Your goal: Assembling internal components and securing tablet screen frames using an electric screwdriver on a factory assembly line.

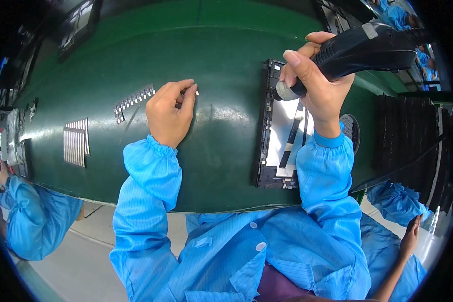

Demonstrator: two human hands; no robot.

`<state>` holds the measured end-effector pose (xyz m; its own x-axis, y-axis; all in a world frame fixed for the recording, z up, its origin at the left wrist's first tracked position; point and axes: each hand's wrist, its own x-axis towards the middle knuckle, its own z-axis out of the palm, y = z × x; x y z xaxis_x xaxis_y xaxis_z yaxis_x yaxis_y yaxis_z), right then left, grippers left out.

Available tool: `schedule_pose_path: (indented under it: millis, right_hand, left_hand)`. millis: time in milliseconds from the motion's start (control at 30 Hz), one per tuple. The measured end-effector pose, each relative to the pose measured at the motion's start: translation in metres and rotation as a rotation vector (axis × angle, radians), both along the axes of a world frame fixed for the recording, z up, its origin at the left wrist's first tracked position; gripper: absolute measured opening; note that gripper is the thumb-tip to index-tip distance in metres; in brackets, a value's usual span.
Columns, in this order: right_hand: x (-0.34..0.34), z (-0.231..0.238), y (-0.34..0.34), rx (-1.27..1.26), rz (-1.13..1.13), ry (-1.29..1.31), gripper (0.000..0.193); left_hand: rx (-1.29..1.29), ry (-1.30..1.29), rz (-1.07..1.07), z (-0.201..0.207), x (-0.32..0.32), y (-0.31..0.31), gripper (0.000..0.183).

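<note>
My right hand is wrapped round a black hand-held tool with a ribbed body and a rounded grey end piece; its exact kind is unclear. The tool is above the far end of an open black device chassis, which holds a silvery plate and dark strips. Over the green table, my left hand pinches thumb and forefinger together. A tiny white piece shows at those fingertips. Left of that hand lies a strip of small black-and-white parts.
Farther left on the green table lies a stack of striped silver strips. A round dark dish sits partly behind my right forearm. Black panels stand stacked at the right. Co-workers in blue sit on both sides.
</note>
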<state>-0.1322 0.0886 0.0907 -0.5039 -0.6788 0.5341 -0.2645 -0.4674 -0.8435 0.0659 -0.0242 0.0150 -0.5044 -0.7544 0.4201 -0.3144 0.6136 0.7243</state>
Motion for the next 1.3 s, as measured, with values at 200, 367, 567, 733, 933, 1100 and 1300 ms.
schedule_pose_path:
  millis: [200, 367, 567, 733, 933, 1100, 1300]
  right_hand:
    - [0.001, -0.001, -0.001, -0.02, 0.011, -0.006, 0.032]
    - [0.002, -0.003, 0.0, -0.003, 0.016, -0.003, 0.03]
    - [0.014, 0.002, -0.004, 0.064, 0.06, 0.115, 0.029]
    - [0.016, 0.007, 0.0, 0.105, 0.032, 0.121, 0.03]
    - [0.01, 0.011, 0.016, 0.031, 0.013, -0.054, 0.036]
    - [-0.021, 0.016, 0.051, -0.077, -0.163, 0.027, 0.033]
    - [-0.045, 0.009, 0.107, 0.022, -0.323, 0.055, 0.031]
  left_hand:
    - [0.15, 0.116, 0.057, -0.003, -0.001, 0.003, 0.012]
    - [-0.024, 0.087, -0.041, -0.001, 0.004, 0.001, 0.011]
    - [-0.148, 0.103, -0.114, 0.001, 0.002, 0.0, 0.017]
    - [-0.129, 0.129, -0.125, 0.005, -0.002, 0.001, 0.017]
    - [-0.198, 0.032, -0.216, 0.01, -0.004, 0.036, 0.023]
    - [-0.253, 0.102, -0.837, 0.01, -0.008, 0.124, 0.05]
    - [-0.405, -0.034, -0.949, 0.013, -0.023, 0.152, 0.035]
